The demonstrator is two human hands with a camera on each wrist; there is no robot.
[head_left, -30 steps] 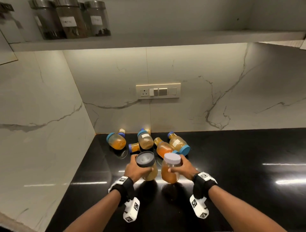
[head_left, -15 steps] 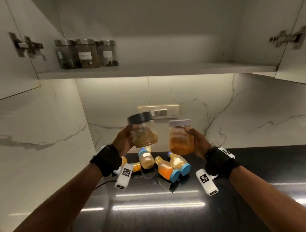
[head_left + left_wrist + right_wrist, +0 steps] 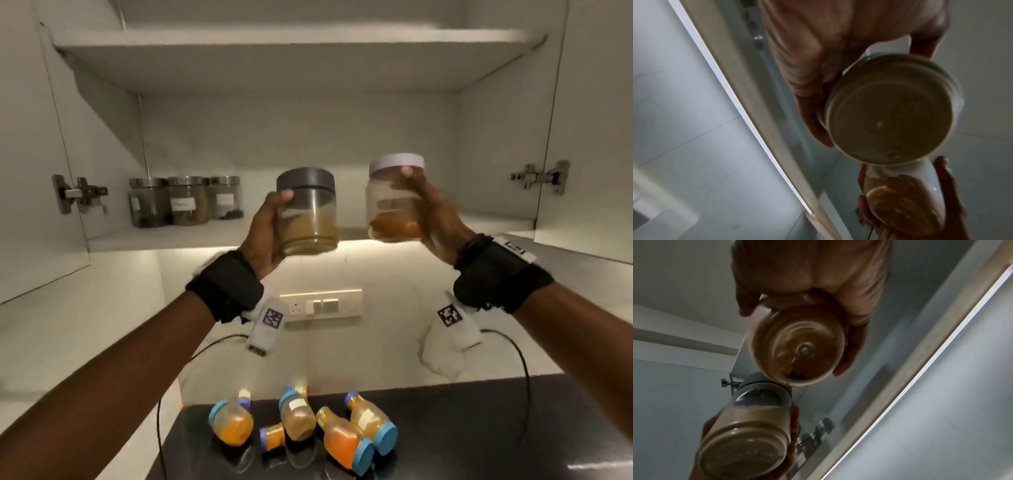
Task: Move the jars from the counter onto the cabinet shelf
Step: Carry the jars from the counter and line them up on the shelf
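Observation:
My left hand (image 3: 270, 233) grips a clear jar with a dark grey lid (image 3: 308, 212) and brownish powder, held up in front of the lower cabinet shelf (image 3: 191, 236). My right hand (image 3: 431, 219) grips a clear jar with a white lid (image 3: 394, 198) and orange contents, a little higher and to the right. In the left wrist view the grey-lidded jar's base (image 3: 890, 113) faces the camera. In the right wrist view the white-lidded jar's base (image 3: 797, 345) shows. Several blue-capped jars (image 3: 346, 442) lie on the black counter (image 3: 479, 438) below.
Three steel-lidded jars (image 3: 185, 202) stand at the left of the lower shelf. An upper shelf (image 3: 291, 48) spans above. Open cabinet doors with hinges (image 3: 77, 195) flank both sides. A switch plate (image 3: 322, 305) sits on the marble wall.
Both hands have lifted their jars from the counter up to the level of the lower shelf. The view has tilted upward into the cabinet.

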